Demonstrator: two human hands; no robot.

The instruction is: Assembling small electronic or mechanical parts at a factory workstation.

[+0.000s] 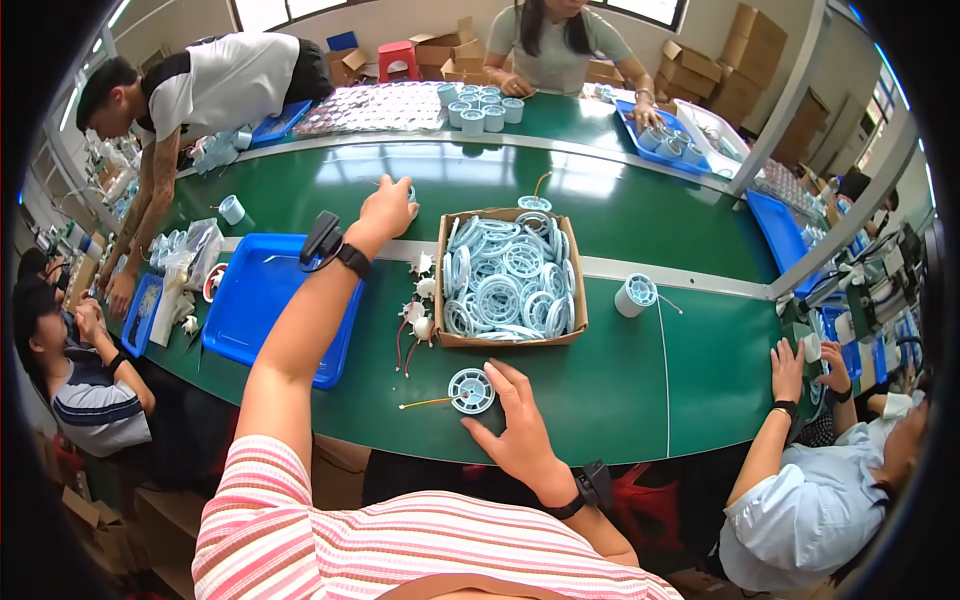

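Observation:
My left hand (387, 210) reaches over the belt, fingers curled around a light blue cylindrical housing (411, 193), mostly hidden by the hand. Close to me, my right hand (520, 425) has thumb and fingers spread beside a round light blue spoked housing (471, 380). An orange-yellow wire runs out of that housing to the left; whether the fingertips touch its rim is hard to tell. Beyond it stands a cardboard box (508, 340) filled with light blue rings (500, 297). Small white parts with red wires (421, 327) lie left of the box.
A blue tray (235, 310) lies under my left forearm. Wired housings (636, 296) (535, 203) stand right of and behind the box. A metal strip (680, 275) crosses the green surface. Co-workers sit left and right; others work across the table near grouped cylinders (483, 112).

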